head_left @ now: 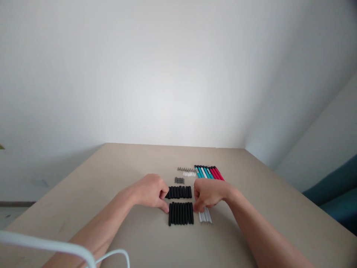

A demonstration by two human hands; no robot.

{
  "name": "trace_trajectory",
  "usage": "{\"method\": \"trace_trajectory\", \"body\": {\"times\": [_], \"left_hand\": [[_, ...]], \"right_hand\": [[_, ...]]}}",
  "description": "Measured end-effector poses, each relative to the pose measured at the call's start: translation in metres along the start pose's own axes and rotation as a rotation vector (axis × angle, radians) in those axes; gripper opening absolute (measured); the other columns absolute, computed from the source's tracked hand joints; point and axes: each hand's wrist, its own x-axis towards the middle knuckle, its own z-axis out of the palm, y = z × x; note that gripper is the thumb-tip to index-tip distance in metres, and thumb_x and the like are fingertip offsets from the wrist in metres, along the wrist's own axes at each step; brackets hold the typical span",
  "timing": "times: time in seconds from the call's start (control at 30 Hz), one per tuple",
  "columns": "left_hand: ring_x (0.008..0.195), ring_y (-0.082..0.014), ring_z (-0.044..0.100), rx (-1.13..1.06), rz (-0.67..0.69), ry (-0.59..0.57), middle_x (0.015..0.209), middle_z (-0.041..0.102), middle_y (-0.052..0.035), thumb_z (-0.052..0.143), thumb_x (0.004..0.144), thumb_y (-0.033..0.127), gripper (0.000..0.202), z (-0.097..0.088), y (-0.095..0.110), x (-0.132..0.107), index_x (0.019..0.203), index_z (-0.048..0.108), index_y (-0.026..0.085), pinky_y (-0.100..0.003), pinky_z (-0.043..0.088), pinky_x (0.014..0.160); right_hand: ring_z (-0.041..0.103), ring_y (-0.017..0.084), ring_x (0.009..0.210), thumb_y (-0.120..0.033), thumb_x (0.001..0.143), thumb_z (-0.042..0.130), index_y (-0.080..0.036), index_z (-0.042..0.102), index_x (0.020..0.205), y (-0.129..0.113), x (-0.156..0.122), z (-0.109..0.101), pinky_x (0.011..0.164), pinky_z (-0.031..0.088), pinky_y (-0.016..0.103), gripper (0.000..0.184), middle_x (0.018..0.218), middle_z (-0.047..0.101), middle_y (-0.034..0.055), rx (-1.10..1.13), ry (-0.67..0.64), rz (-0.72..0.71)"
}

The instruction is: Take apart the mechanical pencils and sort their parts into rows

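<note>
Two rows of black tubes lie side by side on a beige table: a short far row and a longer near row. My left hand rests at the left end of both rows, fingers curled, thumb and fingertips touching the tubes' ends. My right hand sits at the right end of the rows, fingers curled down over a bunch of thin white rods. What either hand grips is hidden by the fingers.
Farther back lie teal, white and red pen barrels, small white pieces, a line of small metal tips and a small dark cluster. A white wall stands behind. A pale cable crosses the near left.
</note>
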Motion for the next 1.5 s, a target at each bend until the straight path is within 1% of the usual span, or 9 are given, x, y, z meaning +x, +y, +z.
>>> {"method": "trace_trajectory", "body": {"times": [0.47, 0.6, 0.7, 0.8, 0.93, 1.1, 1.17, 1.33, 1.5], "left_hand": [[0.04, -0.0058, 0.031, -0.077, 0.004, -0.026, 0.041, 0.037, 0.0083, 0.075, 0.057, 0.036, 0.035, 0.0, -0.002, -0.002, 0.045, 0.049, 0.017, -0.021, 0.02, 0.043], [0.048, -0.0079, 0.034, -0.379, 0.088, 0.022, 0.052, 0.039, 0.0067, 0.059, 0.069, 0.024, 0.012, -0.006, 0.0, -0.004, 0.079, 0.059, 0.019, -0.021, 0.026, 0.048], [0.054, -0.009, 0.035, -0.792, 0.146, 0.108, 0.069, 0.042, 0.0035, 0.047, 0.065, 0.016, 0.049, -0.007, 0.0, -0.002, 0.114, 0.043, 0.022, -0.021, 0.029, 0.049], [0.058, -0.0081, 0.038, -1.026, 0.205, 0.18, 0.089, 0.045, -0.0017, 0.045, 0.059, 0.015, 0.068, -0.002, -0.002, 0.002, 0.124, 0.032, 0.027, -0.022, 0.032, 0.051], [0.06, -0.0062, 0.043, -1.065, 0.233, 0.159, 0.109, 0.041, -0.0047, 0.045, 0.064, 0.01, 0.08, 0.009, -0.001, 0.005, 0.134, 0.017, 0.037, -0.022, 0.034, 0.051], [0.069, -0.0068, 0.048, -0.936, 0.202, 0.158, 0.118, 0.039, -0.0069, 0.048, 0.073, 0.006, 0.084, 0.016, 0.007, 0.003, 0.139, 0.008, 0.037, -0.023, 0.041, 0.061], [0.075, -0.0091, 0.051, -0.849, 0.172, 0.261, 0.121, 0.04, -0.0081, 0.048, 0.075, 0.007, 0.076, 0.015, 0.007, 0.003, 0.138, 0.015, 0.034, -0.025, 0.044, 0.066], [0.078, -0.0124, 0.051, -0.537, -0.033, 0.839, 0.106, 0.051, -0.0057, 0.05, 0.08, 0.018, 0.049, 0.008, -0.006, 0.01, 0.126, 0.034, 0.022, -0.027, 0.043, 0.073], [0.07, -0.0111, 0.05, -0.446, -0.048, 0.958, 0.091, 0.055, -0.0019, 0.051, 0.082, 0.024, 0.037, 0.006, -0.012, 0.013, 0.118, 0.041, 0.019, -0.026, 0.043, 0.073]], "right_hand": [[0.044, 0.009, 0.043, -0.033, 0.059, 0.064, -0.015, 0.068, 0.06, -0.003, -0.002, -0.001, 0.04, 0.03, 0.02, 0.019, 0.046, 0.049, -0.0037, -0.037, 0.009, 0.002], [0.043, 0.009, 0.046, -0.031, 0.06, 0.064, -0.014, 0.066, 0.057, -0.003, -0.001, -0.002, 0.042, 0.028, 0.02, 0.017, 0.046, 0.047, -0.0038, -0.016, 0.143, -0.035], [0.04, 0.008, 0.047, -0.031, 0.067, 0.06, -0.014, 0.064, 0.057, -0.009, 0.002, 0.0, 0.043, 0.026, 0.02, 0.021, 0.046, 0.044, -0.0041, 0.05, 0.355, -0.111], [0.038, 0.007, 0.048, -0.033, 0.076, 0.055, -0.013, 0.064, 0.068, -0.019, 0.005, 0.005, 0.045, 0.026, 0.019, 0.023, 0.05, 0.044, -0.0047, 0.17, 0.587, -0.228], [0.039, 0.007, 0.05, -0.039, 0.079, 0.057, -0.016, 0.063, 0.091, -0.035, 0.008, 0.014, 0.05, 0.03, 0.018, 0.026, 0.058, 0.052, -0.0051, 0.317, 0.725, -0.415], [0.05, 0.008, 0.057, -0.031, 0.083, 0.054, -0.017, 0.065, 0.077, -0.046, 0.016, 0.026, 0.058, 0.038, 0.019, 0.018, 0.068, 0.064, -0.0007, 0.421, 0.683, -0.543], [0.051, 0.009, 0.056, -0.031, 0.082, 0.053, -0.016, 0.063, 0.073, -0.042, 0.021, 0.025, 0.057, 0.039, 0.02, 0.02, 0.063, 0.063, -0.0004, 0.583, 0.76, -0.509], [0.046, 0.008, 0.05, -0.031, 0.074, 0.063, -0.014, 0.061, 0.074, -0.013, 0.03, 0.005, 0.038, 0.033, 0.017, 0.016, 0.065, 0.057, 0.0014, 1.447, 0.881, -0.465], [0.047, 0.005, 0.054, -0.013, 0.074, 0.059, -0.014, 0.061, 0.073, 0.004, 0.03, -0.009, 0.037, 0.037, 0.011, 0.002, 0.07, 0.057, 0.0018, 1.902, 0.69, -0.497]]}}
